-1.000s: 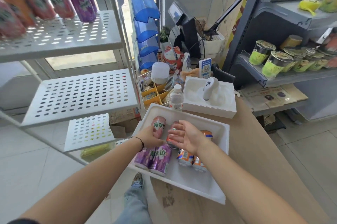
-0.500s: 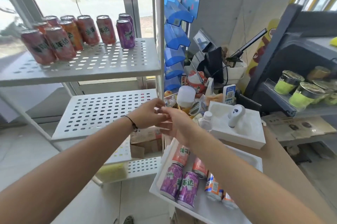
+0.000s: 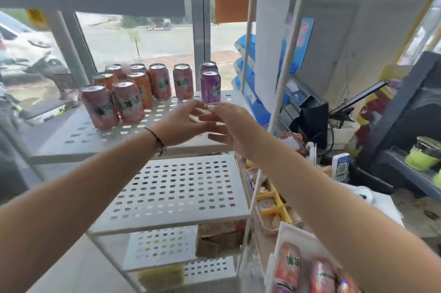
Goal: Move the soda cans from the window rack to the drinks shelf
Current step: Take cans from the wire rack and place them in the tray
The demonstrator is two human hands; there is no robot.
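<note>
Several soda cans stand on the top tier of the white perforated window rack: pink cans, an orange can and two purple cans at the right end. My left hand and my right hand are both raised in front of that tier, fingers apart and empty, just below the front purple can and not touching it. The two hands overlap near each other. A white tray with several cans lying in it shows at the bottom right.
A bare perforated tier lies below the hands, with smaller tiers and a cardboard box under it. A rack post rises right of the hands. The counter at right holds a register screen, small goods and a dark shelf with green-lidded cups.
Both hands left the cans in the tray and rose up and left to the rack's top tier. The view tilted upward, so the tray slid to the bottom edge.
</note>
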